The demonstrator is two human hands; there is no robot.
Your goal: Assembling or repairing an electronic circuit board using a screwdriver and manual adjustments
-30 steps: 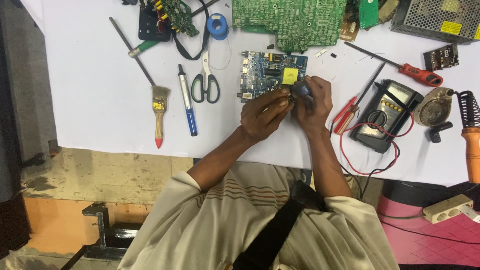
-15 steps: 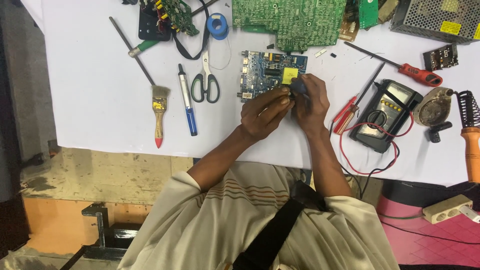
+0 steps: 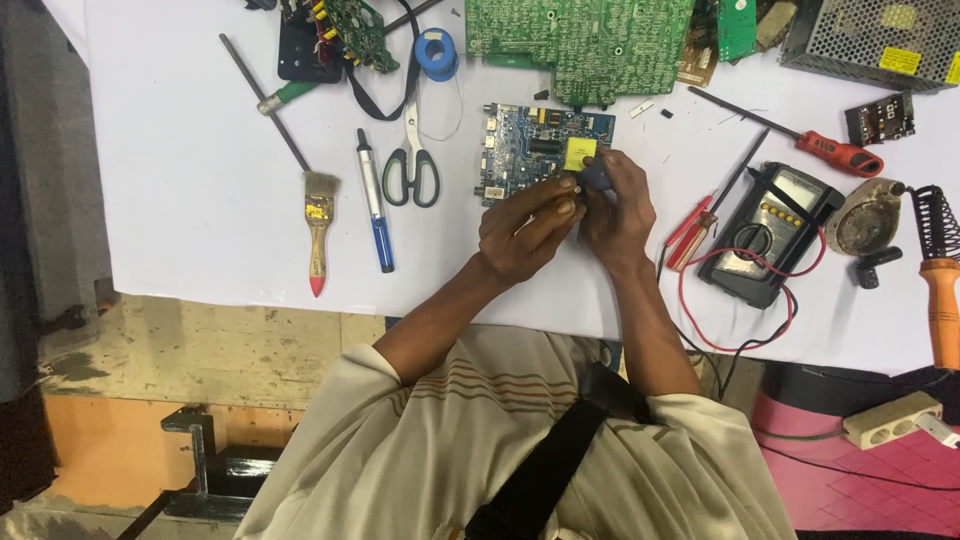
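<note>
A small blue circuit board (image 3: 530, 145) with a yellow square part lies on the white table (image 3: 190, 210). My left hand (image 3: 525, 225) rests at the board's near edge, fingertips pinched together beside my right hand. My right hand (image 3: 620, 205) is closed around a small dark blue tool handle (image 3: 596, 176), its tip down by the yellow part. What the left fingers pinch is too small to tell.
Scissors (image 3: 411, 160), a blue pen-like tool (image 3: 375, 215) and a paintbrush (image 3: 317, 225) lie left of the board. A large green circuit board (image 3: 590, 40) sits behind. Right: red screwdrivers (image 3: 800, 140), a multimeter (image 3: 770, 230) with red and black leads, a soldering iron (image 3: 940, 290).
Both hands stay at the board's near edge; the fingers have shifted only slightly. Nothing else on the table has moved.
</note>
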